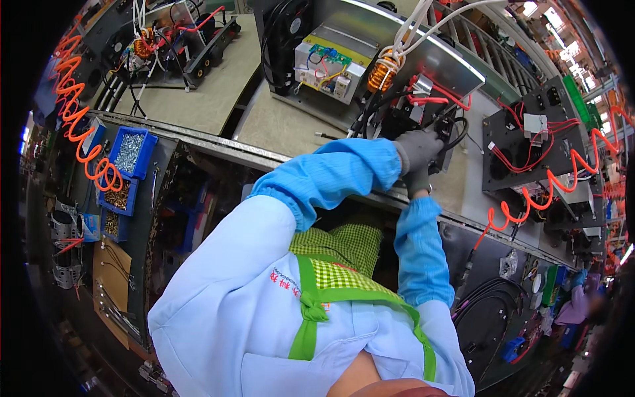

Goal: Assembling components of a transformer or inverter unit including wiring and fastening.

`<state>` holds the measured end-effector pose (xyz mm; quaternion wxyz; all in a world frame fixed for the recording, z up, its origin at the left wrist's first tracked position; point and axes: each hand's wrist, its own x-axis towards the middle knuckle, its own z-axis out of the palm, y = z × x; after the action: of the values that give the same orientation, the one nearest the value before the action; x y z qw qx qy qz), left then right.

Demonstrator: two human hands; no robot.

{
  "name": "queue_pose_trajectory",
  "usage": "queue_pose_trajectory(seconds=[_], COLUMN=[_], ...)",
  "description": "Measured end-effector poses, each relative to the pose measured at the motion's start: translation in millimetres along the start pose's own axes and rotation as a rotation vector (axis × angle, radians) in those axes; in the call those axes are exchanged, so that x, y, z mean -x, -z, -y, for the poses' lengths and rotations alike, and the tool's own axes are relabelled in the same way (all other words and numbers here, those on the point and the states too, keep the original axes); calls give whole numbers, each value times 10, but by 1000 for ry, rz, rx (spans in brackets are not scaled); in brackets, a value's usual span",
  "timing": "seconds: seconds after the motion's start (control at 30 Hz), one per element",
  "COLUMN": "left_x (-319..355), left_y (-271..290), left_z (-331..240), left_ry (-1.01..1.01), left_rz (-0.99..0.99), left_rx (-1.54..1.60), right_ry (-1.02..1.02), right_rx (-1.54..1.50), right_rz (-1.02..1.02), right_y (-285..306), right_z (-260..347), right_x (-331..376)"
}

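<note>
head view: both gloved hands on black connector block (442, 135); left hand (418, 147) grip clamped, right hand (417, 180) grip unclear; block axis unclear.

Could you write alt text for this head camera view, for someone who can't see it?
Two gloved hands, left hand above right hand, meet at a black unit with red wires on a workbench. Blue screw bins and an orange coiled hose sit left.

I have just one view — a head-worn fisheye looking steeply down past the chest, close over the workbench (218, 99), edges bending toward its rim.
</note>
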<state>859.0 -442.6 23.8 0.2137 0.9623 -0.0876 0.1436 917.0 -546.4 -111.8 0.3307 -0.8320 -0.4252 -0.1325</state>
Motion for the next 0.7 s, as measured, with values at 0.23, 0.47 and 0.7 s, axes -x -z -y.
queue_pose_trajectory(seconds=[0.23,0.47,0.7], left_x=[106,157,165], left_y=[-167,-246,-418], left_z=[540,458,757], left_ry=[17,115,281], left_rz=[182,226,90], left_rx=[-239,-262,-273], right_ry=[-575,-216,-22], right_rx=[-620,-272,-610], right_rz=[-104,-215,27], right_y=[1499,1443,1512], right_z=[803,1274,1839], right_x=[-219,-686,-921])
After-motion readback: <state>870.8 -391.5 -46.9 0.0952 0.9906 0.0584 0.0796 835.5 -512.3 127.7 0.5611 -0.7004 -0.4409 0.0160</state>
